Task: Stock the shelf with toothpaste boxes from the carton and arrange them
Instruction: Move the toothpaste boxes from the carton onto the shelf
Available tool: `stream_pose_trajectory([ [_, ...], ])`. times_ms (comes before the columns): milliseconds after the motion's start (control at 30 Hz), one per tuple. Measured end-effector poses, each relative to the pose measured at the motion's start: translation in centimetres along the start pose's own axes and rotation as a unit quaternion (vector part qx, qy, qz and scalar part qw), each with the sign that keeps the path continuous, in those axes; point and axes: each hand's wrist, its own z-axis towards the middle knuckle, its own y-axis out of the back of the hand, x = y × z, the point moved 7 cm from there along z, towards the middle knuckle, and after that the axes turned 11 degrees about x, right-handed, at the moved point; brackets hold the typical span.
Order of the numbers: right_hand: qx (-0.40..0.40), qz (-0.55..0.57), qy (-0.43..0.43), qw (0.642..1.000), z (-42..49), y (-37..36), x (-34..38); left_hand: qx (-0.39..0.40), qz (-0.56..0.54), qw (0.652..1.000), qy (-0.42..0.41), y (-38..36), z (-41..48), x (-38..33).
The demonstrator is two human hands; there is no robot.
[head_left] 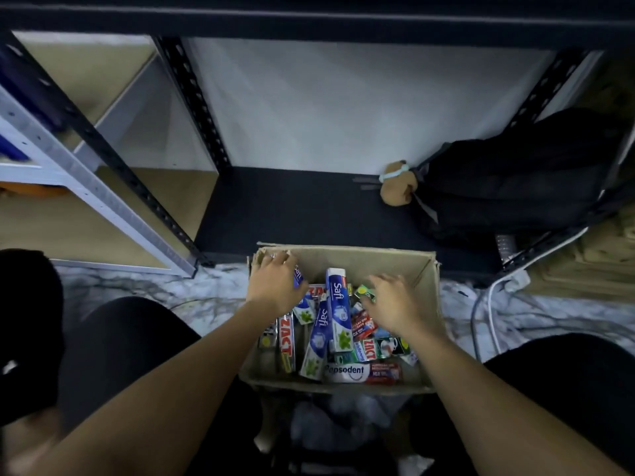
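Forearms enter from the lower frame, and both hands are down inside the carton (347,260) at lower centre.

Carton contents are a loose heap of toothpaste boxes:
- Pepsodent box (357,372) lies flat and crosswise along the near wall.
- Zact box (287,341) is at left, long axis running near to far.
- Safi box (338,312) leans mid-heap, long axis pointing up-frame toward the shelf, between the two hands.

Left hand (275,286) is at the carton's far-left corner, fingers curled round a blue box (298,277).

Right hand (391,302) is right of centre, fingers bent down and blurred. A green box (365,293) touches its thumb side; cannot tell whether it is pinched.

Beyond the carton, mid-frame, is the black shelf board (292,207), just behind the far wall. Probable next move is carrying the boxes up-frame onto it. A black bag (515,180) with a plush toy (398,187) sits on its right end.
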Motion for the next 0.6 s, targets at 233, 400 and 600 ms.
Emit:
stream_pose_trajectory([
  [233,0.072,0.053,-0.032,0.996,2.5,-6.5,-1.6,-0.024,-0.106,0.991,0.076,-4.3,2.7,3.2],
  [400,0.097,0.112,-0.053,0.988,4.8,-10.3,-1.2,-0.050,-0.221,0.966,0.123,-6.9,3.8,3.7],
  [600,0.095,0.154,-0.110,0.977,6.1,-13.6,-0.3,-0.097,-0.338,0.923,0.158,-8.4,4.9,3.7],
])
